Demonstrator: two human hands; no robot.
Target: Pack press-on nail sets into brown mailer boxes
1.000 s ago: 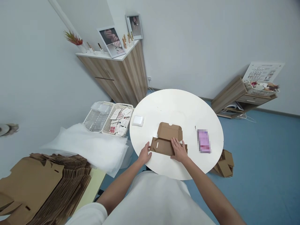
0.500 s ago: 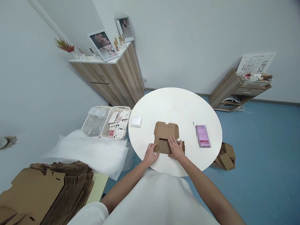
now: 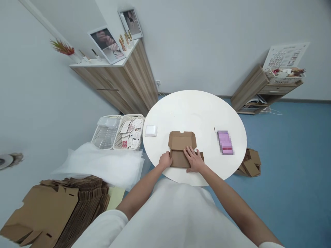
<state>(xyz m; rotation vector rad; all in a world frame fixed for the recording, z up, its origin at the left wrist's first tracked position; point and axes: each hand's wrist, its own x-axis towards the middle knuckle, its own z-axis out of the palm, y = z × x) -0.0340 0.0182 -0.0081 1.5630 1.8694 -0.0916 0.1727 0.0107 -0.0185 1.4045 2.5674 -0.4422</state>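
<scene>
A brown cardboard box blank (image 3: 181, 142), partly folded, lies near the front edge of a round white table (image 3: 193, 110). My left hand (image 3: 165, 160) grips the box's left side flap, fingers curled on it. My right hand (image 3: 193, 159) lies flat with fingers spread on the box's front panel, pressing it down. The back flap of the box lies open toward the far side.
A small white square pad (image 3: 151, 130) and a pink packet (image 3: 224, 142) lie on the table. Two white baskets (image 3: 117, 131) and white foam sheets (image 3: 103, 163) sit at left. A stack of flat cardboard blanks (image 3: 62, 206) is at lower left. Folded boxes (image 3: 249, 163) lie on the blue floor.
My left hand moved in from the table and folded the box's left flap inward. The right hand stayed pressed on the box. The view shifted slightly.
</scene>
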